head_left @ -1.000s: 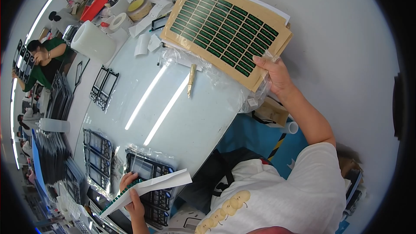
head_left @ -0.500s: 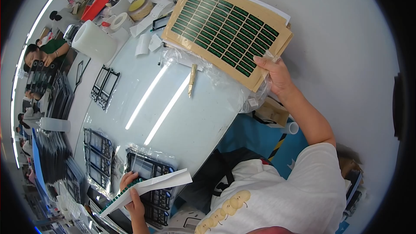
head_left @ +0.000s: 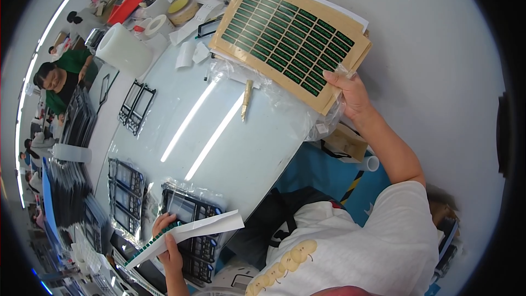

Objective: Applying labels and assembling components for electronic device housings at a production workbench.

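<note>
My right hand [head_left: 349, 93] grips the near right corner of a tan label sheet [head_left: 226, 43], thumb on top. Rows of dark green labels [head_left: 290, 38] cover the sheet, and more tan and white sheets lie beneath it. Clear plastic film [head_left: 285, 96] bunches under its near edge. At the lower left, my left hand [head_left: 169, 244] is closed on a bent white strip [head_left: 205, 227] with small dark green pieces along one edge. Below that strip lies a black plastic frame [head_left: 192, 208] in clear wrapping, partly hidden by the strip and hand.
A gold-coloured knife [head_left: 247, 100] lies mid-table. To the left are a bare black frame [head_left: 137, 107] and a wrapped one [head_left: 126, 197]. Farther back stand a white film roll [head_left: 123, 50], tape rolls [head_left: 181, 11] and a red bin [head_left: 126, 3]. Beyond the table's left side, a person in green [head_left: 71, 71] handles stacked black panels [head_left: 78, 118].
My view has shifted slightly. Both hands keep their holds and barely move. The person in green has lowered the black frames that were held up.
</note>
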Motion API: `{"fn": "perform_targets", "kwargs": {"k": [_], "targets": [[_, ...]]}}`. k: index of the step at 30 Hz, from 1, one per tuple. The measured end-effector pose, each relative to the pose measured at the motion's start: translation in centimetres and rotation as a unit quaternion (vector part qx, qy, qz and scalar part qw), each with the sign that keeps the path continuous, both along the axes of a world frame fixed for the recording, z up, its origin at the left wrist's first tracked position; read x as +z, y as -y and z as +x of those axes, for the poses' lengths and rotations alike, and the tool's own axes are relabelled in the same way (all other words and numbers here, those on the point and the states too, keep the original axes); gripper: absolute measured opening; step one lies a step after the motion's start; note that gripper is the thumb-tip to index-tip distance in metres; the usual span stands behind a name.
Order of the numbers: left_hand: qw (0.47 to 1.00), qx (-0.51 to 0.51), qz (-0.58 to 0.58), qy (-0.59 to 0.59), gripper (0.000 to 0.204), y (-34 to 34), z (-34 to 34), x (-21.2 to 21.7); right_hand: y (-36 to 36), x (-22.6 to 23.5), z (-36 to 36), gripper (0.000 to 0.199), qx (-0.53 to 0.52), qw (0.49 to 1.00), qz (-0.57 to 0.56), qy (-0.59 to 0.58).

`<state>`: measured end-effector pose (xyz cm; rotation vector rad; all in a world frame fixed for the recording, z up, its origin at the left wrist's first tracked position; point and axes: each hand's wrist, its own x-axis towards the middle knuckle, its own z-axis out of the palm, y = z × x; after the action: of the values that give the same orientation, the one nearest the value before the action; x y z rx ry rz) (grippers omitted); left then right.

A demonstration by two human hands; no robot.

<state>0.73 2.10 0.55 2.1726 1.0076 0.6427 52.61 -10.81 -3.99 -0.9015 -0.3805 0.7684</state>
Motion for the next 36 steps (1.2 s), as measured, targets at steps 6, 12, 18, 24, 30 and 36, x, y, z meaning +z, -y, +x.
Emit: {"fn": "perform_targets", "kwargs": {"k": [6,12,18,24,30,36], "targets": [[1.000,-0.001,0.001,0.008,0.038,-0.1,0.0,-0.2,-0.1,-0.2,0.2,0.049,0.006,1.000,0.001,-0.005],[1.000,0.000,0.004,0.015,0.036,0.2,0.2,0.4,-0.1,-0.5,0.6,0.047,-0.029,1.000,-0.013,0.001],[1.000,-0.011,0.012,0.022,0.035,0.1,-0.2,0.0,0.1,0.2,1.6,0.047,0.008,0.997,-0.047,-0.054],[0.998,-0.019,0.008,0.051,0.032,0.2,-0.4,-0.7,1.5,3.0,2.6,0.054,0.028,0.996,-0.065,-0.061],[0.998,-0.028,0.021,0.049,0.031,0.1,-0.5,-0.8,3.0,1.2,3.5,0.059,-0.288,0.908,-0.217,0.214],[0.997,-0.034,0.041,0.053,0.030,-0.1,-1.0,-1.0,-0.1,5.7,-7.7,0.049,-0.011,0.640,-0.034,0.767]]}}
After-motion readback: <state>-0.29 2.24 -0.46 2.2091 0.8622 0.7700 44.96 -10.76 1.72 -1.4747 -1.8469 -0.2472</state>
